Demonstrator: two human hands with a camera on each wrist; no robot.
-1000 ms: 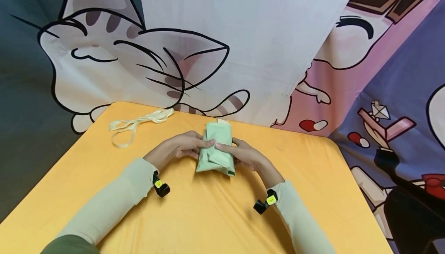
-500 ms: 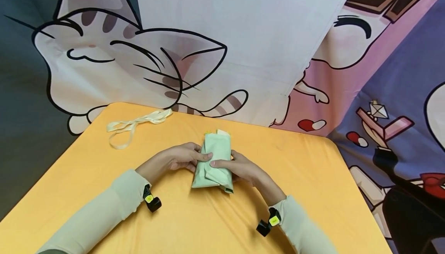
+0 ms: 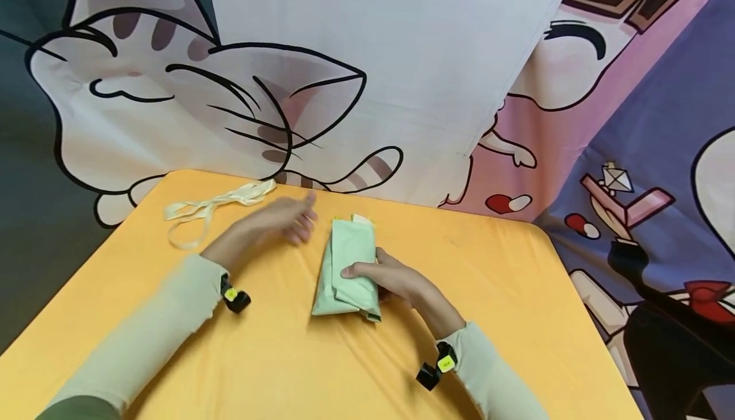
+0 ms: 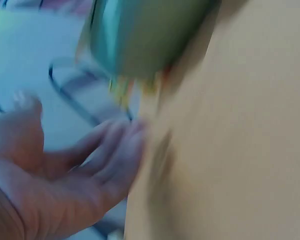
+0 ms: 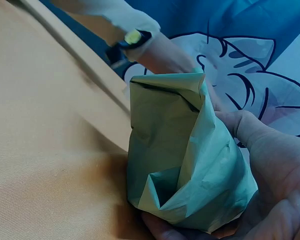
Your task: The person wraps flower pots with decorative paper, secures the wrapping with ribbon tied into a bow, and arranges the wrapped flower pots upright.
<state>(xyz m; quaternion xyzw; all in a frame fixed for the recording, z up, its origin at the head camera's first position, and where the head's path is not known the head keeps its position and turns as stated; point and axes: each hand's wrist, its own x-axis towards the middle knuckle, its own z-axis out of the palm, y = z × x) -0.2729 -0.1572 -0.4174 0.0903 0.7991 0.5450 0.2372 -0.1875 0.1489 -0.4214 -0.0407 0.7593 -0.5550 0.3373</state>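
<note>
A packet wrapped in pale green paper [image 3: 351, 267] is in my right hand [image 3: 396, 276], thumb across its top face and fingers beneath its right side. White and small yellow bits show at its far end. In the right wrist view the folded near end of the green paper [image 5: 165, 135] has a loose flap. My left hand [image 3: 284, 219] is off the packet, to its left, with nothing held. Blurred in the left wrist view, the left hand [image 4: 75, 175] has parted, gently bent fingers. Just beyond that hand lies a loose cream ribbon [image 3: 221, 203].
The table has a yellow cloth [image 3: 494, 292] with a few creases. Behind it hangs a cloth backdrop [image 3: 321, 139] printed with a cartoon cat. A dark object [image 3: 660, 350] stands beyond the table's right edge.
My left hand has let go of the packet and moved left and away, near the ribbon. The packet, now in the right hand alone, sits slightly nearer to me than a second ago.
</note>
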